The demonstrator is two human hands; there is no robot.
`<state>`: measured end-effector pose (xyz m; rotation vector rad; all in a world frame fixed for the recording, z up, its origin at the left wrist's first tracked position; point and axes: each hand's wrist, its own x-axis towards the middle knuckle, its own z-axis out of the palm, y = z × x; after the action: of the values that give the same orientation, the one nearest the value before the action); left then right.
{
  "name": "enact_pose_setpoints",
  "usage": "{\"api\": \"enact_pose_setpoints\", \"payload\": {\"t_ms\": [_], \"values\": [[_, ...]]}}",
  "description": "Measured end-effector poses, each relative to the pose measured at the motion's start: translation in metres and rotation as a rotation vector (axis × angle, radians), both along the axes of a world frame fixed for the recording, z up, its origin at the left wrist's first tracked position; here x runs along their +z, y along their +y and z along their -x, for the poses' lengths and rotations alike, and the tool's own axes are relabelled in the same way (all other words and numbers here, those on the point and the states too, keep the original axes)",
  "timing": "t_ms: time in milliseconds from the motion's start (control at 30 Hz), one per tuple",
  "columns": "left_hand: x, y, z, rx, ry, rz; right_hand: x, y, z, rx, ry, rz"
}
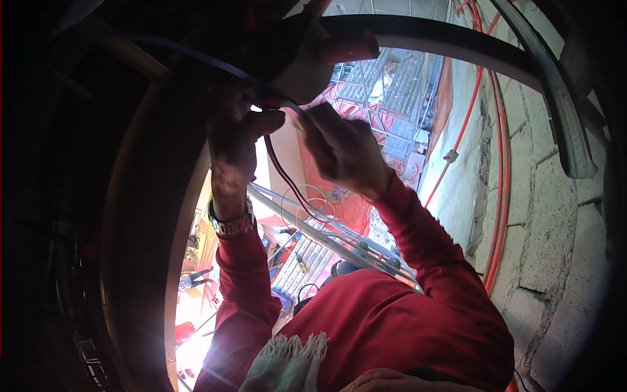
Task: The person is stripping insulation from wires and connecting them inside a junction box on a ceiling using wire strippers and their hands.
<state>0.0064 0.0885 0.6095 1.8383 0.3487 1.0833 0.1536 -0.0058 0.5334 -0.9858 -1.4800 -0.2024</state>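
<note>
Overhead in shadow, my left hand, with a metal-band watch at the wrist, is closed with the thumb pressed over a dark red-and-black cable. The cable hangs below the thumb in a loose curve. A thin, pale flat strip runs from the dark upper left past the left fingertips to my right hand. That hand's fingers are curled around the strip's end, slightly smeared by motion. Something small and red shows beside the left fingertips; its kind is too dark to make out.
A rough block wall with red-orange conduits stands to the right. Curved dark pipe crosses above, near a hanging metal channel. Scaffold tubes and grated platforms lie far below. A dark beam rises at left.
</note>
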Motion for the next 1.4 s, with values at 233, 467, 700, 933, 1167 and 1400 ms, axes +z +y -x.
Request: {"api": "enact_pose_setpoints", "payload": {"t_ms": [233, 467, 700, 933, 1167, 1400], "values": [[-0.003, 0.003, 0.001, -0.035, -0.02, -0.072, -0.041, -0.013, -0.006, 0.046, 0.027, 0.04], [-0.007, 0.006, 0.004, -0.001, 0.002, 0.016, -0.015, 0.003, 0.001, 0.038, 0.032, -0.023], [-0.002, 0.001, -0.004, -0.031, -0.067, -0.004, 0.0, 0.001, -0.002, 0.062, 0.033, 0.028], [0.002, 0.0, -0.004, -0.079, -0.069, -0.074, -0.046, -0.015, -0.01, 0.1, 0.133, 0.126], [-0.001, 0.01, 0.002, -0.013, 0.018, 0.029, -0.012, -0.001, -0.001, 0.108, 0.061, 0.033], [-0.005, 0.009, 0.003, -0.015, -0.003, 0.015, -0.002, -0.005, -0.007, 0.036, -0.001, 0.076]]}}
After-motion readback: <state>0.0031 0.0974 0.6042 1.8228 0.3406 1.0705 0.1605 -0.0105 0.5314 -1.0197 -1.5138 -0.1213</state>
